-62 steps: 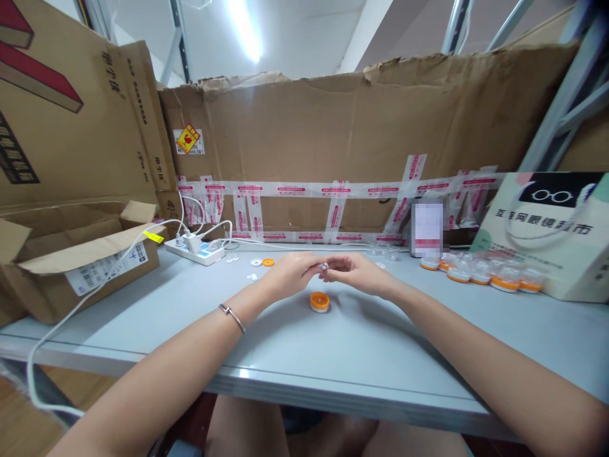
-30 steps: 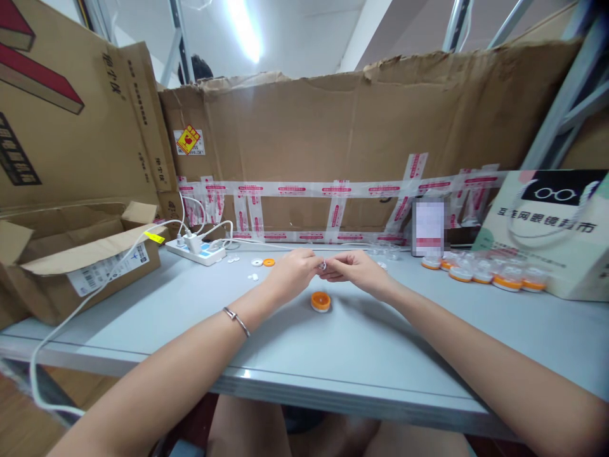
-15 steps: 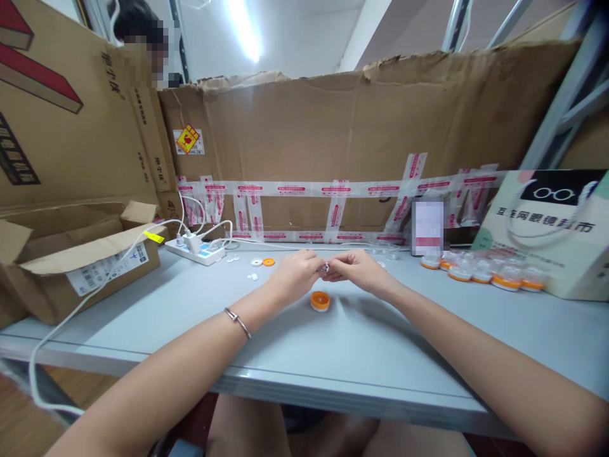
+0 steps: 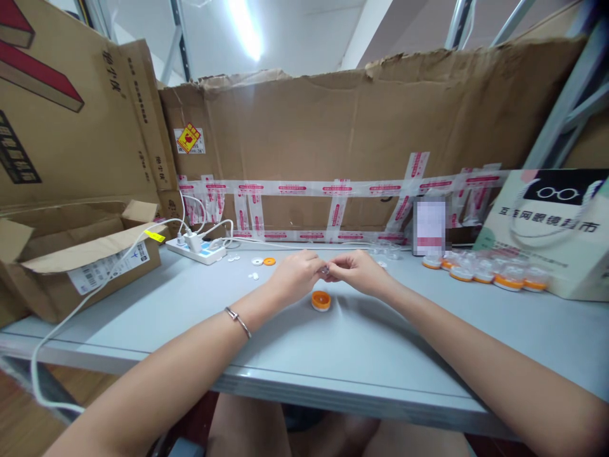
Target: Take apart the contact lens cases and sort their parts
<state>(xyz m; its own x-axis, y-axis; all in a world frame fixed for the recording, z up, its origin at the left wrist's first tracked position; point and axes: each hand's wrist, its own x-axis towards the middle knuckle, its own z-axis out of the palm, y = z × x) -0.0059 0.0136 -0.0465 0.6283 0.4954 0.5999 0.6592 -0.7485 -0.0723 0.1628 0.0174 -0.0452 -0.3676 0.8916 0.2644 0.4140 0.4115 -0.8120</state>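
Note:
My left hand (image 4: 295, 275) and my right hand (image 4: 358, 271) meet fingertip to fingertip above the grey table (image 4: 304, 343), both pinched on a tiny clear part (image 4: 325, 271) that I cannot name. Just below the hands an orange round cap (image 4: 321, 300) lies on the table. A thin bracelet (image 4: 235, 319) is on my left wrist.
A row of orange-and-clear small containers (image 4: 485, 274) stands at the right by a paper bag (image 4: 552, 228). Loose white and orange discs (image 4: 262, 261) and a power strip (image 4: 196, 251) lie at the back. An open cardboard box (image 4: 71, 254) sits at the left; cardboard walls surround the table.
My hands have stayed together over the orange cap, with only small finger movements. A person who showed behind the cardboard at the upper left is gone from view.

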